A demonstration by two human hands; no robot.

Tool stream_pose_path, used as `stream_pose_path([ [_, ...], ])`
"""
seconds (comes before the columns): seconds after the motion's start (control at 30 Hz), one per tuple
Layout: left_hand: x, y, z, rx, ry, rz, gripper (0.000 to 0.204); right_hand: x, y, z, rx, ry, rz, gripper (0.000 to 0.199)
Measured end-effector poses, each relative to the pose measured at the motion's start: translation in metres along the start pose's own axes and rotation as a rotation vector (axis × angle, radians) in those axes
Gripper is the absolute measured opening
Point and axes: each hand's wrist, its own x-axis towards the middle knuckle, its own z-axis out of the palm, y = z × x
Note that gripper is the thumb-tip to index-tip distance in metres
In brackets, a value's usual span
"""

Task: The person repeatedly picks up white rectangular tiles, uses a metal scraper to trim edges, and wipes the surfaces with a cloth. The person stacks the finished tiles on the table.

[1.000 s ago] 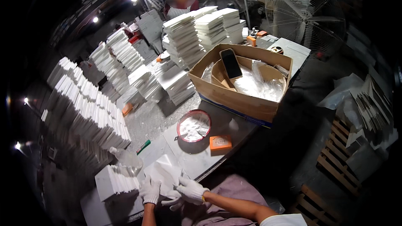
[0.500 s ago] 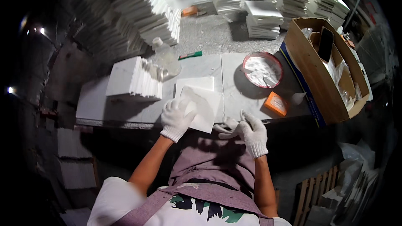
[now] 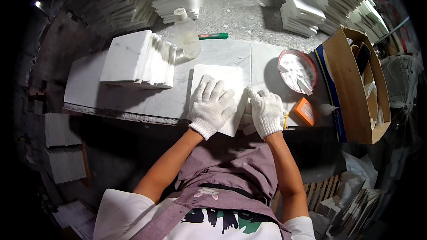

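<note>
My left hand (image 3: 212, 107), in a white knit glove, lies palm down with its fingers spread on a white tile (image 3: 230, 125). That tile sits at an angle over another white tile (image 3: 231, 72). Just to the right, my gloved right hand (image 3: 267, 113) has its fingers curled in at the bench edge. What it holds, if anything, is hidden. A white cloth, perhaps a glove (image 3: 247, 119), shows partly beneath it, and a bit of yellow shows beside its cuff.
A row of marble tiles (image 3: 126, 58) stands at left, near a clear bottle (image 3: 187, 38) and green marker (image 3: 213, 36). At right are a red-rimmed bowl (image 3: 315, 72) of white material, an orange box (image 3: 304, 111) and a cardboard box (image 3: 333, 62). Tile stacks (image 3: 302, 12) stand behind.
My left hand has moved right, further onto the tile. My right hand has moved up onto the bench edge and its fingers have curled in. The view has shifted too.
</note>
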Motion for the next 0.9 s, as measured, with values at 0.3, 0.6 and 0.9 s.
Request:
stream_pose_path([
  [0.3,0.003,0.001,-0.004,-0.080,-0.021,-0.034,0.044,0.012,-0.010,0.006,-0.105,-0.066,-0.089,0.036],
  [0.6,0.005,0.000,-0.004,-0.104,-0.026,-0.041,0.043,0.009,-0.011,0.006,-0.066,-0.188,-0.018,0.035],
  [0.9,0.007,0.001,-0.003,-0.120,0.008,-0.046,0.043,0.008,-0.014,-0.003,-0.040,-0.213,0.017,0.029],
])
